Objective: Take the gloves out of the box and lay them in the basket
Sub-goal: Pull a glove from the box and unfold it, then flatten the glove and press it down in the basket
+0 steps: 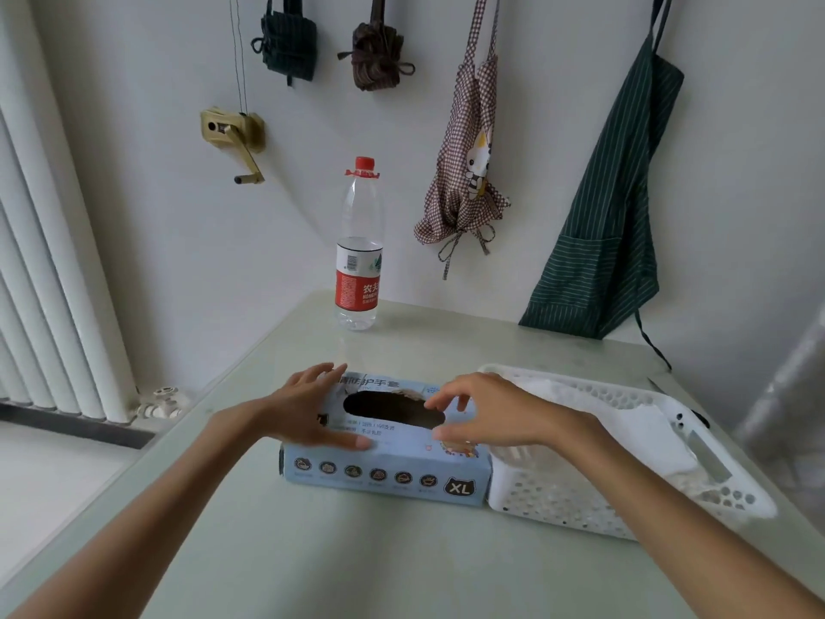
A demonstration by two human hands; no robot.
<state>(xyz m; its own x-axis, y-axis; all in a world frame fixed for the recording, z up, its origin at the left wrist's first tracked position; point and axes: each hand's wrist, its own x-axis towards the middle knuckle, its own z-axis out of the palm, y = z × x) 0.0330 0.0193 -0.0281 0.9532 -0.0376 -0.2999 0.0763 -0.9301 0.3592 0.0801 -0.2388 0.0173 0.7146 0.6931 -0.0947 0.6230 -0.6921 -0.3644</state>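
Note:
A light blue glove box point(384, 466) marked XL lies on the table with a dark oval opening point(393, 408) on top; I cannot make out gloves inside it. My left hand point(308, 408) rests flat on the box's left end, fingers spread. My right hand point(482, 411) hovers over the right end of the opening, fingers curled and apart, holding nothing. Touching the box's right side stands a white perforated basket point(527, 489), and pale whitish gloves point(625, 422) lie inside it.
A water bottle point(359, 247) with a red cap stands at the back of the pale green table point(357, 565). Aprons hang on the wall behind. A radiator is at the left, beyond the table's edge.

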